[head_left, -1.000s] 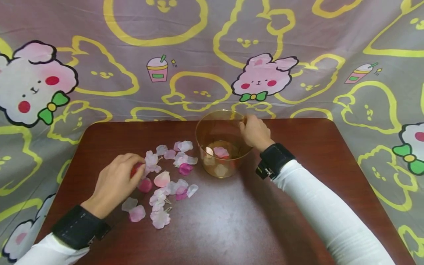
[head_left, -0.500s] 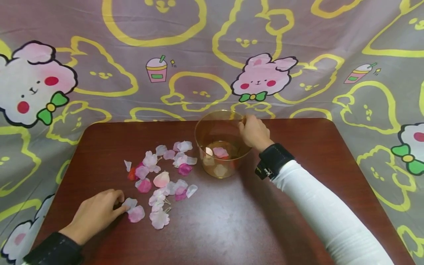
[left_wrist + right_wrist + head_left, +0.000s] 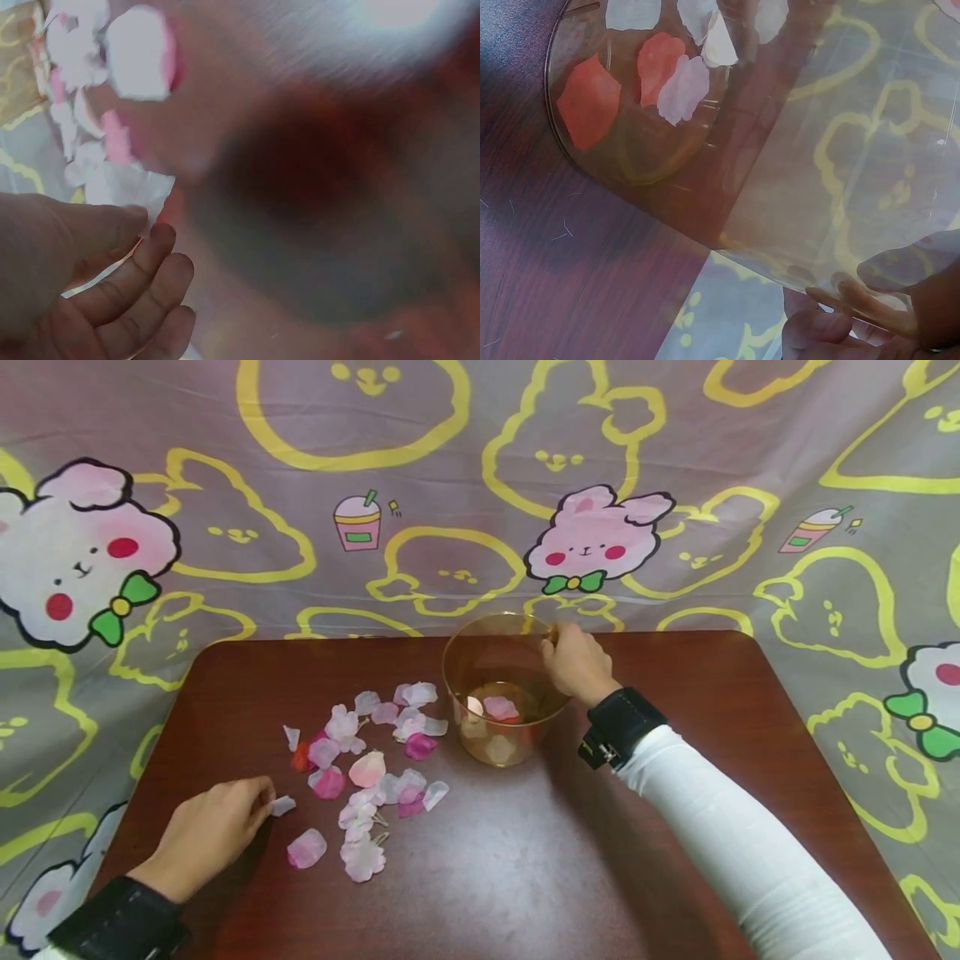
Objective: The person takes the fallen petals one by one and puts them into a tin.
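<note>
petal (image 3: pixel 282 806), pale and thin, is lying at the near left edge of the scattered pile (image 3: pixel 367 768); the left hand (image 3: pixel 213 831) is pinching it with curled fingertips. right hand (image 3: pixel 576 662) is gripping the cup (image 3: pixel 498 689) rim, steadying it. better to be lifting one petal only, gently.

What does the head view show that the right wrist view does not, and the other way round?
Only the head view shows the left hand pinching a pale petal, the loose petals on the table, and the cartoon cloth behind. Only the right wrist view shows the orange petals on the cup's bottom and the fingertips at its rim up close. Both show the right hand holding the clear cup.
</note>
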The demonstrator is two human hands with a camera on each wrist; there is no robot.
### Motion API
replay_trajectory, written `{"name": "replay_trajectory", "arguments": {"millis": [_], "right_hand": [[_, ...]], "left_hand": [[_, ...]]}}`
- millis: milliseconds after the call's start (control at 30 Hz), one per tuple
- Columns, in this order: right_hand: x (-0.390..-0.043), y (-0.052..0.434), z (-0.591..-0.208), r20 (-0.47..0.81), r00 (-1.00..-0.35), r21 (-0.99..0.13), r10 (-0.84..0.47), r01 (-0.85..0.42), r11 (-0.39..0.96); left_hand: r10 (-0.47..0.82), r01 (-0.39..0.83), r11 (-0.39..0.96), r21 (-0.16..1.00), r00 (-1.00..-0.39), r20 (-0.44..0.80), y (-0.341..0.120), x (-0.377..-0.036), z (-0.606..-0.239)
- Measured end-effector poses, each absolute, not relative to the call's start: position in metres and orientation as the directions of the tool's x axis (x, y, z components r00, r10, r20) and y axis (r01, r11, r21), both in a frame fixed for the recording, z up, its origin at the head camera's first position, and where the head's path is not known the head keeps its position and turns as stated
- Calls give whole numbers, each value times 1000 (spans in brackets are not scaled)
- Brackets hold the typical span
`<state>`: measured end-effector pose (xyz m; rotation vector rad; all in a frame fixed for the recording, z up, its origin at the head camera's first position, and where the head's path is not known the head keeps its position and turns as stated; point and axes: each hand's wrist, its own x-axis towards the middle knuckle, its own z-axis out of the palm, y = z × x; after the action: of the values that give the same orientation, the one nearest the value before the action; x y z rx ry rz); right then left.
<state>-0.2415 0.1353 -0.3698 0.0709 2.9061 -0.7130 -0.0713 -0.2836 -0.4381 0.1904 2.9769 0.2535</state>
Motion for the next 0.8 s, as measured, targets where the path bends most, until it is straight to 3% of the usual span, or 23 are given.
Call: {"name": "replay_trajectory", "arguments": {"millis": [300, 500, 800], "right_hand": [[-241, 133, -369, -167, -986, -452, 2, 79, 889], [-242, 132, -367, -171, -985, -457, -6, 74, 887], [-241, 133, -367, -180, -984, -457, -8, 76, 886]], "left_hand": [[122, 132, 971, 199, -991, 62, -265, -93, -402], [180, 228, 949, 217, -959, 220, -236, -108, -380], [315, 398, 885, 243, -894, 320, -173, -138, -353]]}}
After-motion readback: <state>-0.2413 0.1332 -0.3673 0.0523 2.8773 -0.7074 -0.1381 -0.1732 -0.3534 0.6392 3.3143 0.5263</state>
